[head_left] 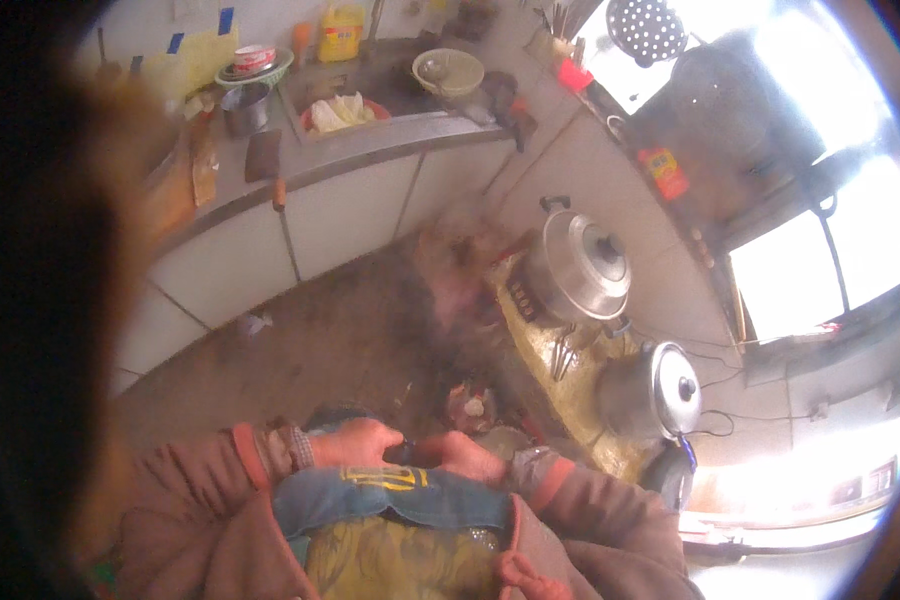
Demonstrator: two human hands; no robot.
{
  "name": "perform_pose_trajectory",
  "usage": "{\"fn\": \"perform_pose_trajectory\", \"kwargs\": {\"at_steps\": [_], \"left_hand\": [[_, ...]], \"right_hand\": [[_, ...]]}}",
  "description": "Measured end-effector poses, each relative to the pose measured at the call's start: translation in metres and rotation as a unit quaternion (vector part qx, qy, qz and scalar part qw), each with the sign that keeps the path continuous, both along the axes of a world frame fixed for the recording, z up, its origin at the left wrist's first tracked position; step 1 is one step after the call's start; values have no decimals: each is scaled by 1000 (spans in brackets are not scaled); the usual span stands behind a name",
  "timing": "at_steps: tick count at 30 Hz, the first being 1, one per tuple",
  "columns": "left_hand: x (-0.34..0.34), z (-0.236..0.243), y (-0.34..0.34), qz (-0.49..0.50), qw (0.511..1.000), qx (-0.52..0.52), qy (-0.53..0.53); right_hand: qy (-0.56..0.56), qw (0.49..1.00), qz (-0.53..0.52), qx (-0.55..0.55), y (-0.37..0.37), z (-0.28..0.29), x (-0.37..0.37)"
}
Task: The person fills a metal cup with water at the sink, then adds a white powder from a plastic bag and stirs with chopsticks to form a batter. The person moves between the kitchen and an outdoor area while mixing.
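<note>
My left hand (pixel 358 443) and my right hand (pixel 462 458) are close together in front of my waist, just past the blue band of my apron (pixel 300 500). Both look closed, fingers curled inward. A small dark thing (pixel 402 452) shows between them, too blurred and covered to name. Past my right hand, on the floor, lies a reddish bundle with a pale middle (pixel 472 405). To the right, a large lidded steamer pot (pixel 578 265) and a smaller lidded pot (pixel 650 390) stand on a low yellow-covered table (pixel 545 355).
Along the far counter (pixel 320 160) are a cleaver (pixel 263 160), a metal pot (pixel 246 108), leafy cabbage in a red basin (pixel 340 113), a pale bowl (pixel 450 72) and a yellow jug (pixel 340 35). Cables (pixel 715 420) run beside the smaller pot. Haze blurs the brown floor (pixel 320 340).
</note>
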State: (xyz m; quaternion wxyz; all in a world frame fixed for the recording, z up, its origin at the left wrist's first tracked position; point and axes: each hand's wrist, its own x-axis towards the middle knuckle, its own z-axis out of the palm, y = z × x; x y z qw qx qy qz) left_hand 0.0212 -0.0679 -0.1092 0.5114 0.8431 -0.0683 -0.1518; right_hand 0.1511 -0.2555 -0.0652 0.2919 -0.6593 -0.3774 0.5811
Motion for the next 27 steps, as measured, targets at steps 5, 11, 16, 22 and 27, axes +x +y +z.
{"fn": "perform_pose_trajectory", "kwargs": {"at_steps": [5,11,16,22,27], "left_hand": [[-2,5,3,24,994,-105,19],[-3,26,13,31,990,-103,87],[-2,36,22,9,991,-92,95],[3,38,22,7,978,-119,169],[1,27,16,13,986,-71,152]], "right_hand": [[-31,999,-19,32,-2,-3,-3],[25,994,-101,13,-5,-5,-7],[64,991,-118,18,-8,-7,-7],[44,996,-78,11,-9,-10,-1],[74,991,-101,40,-9,-11,1]]}}
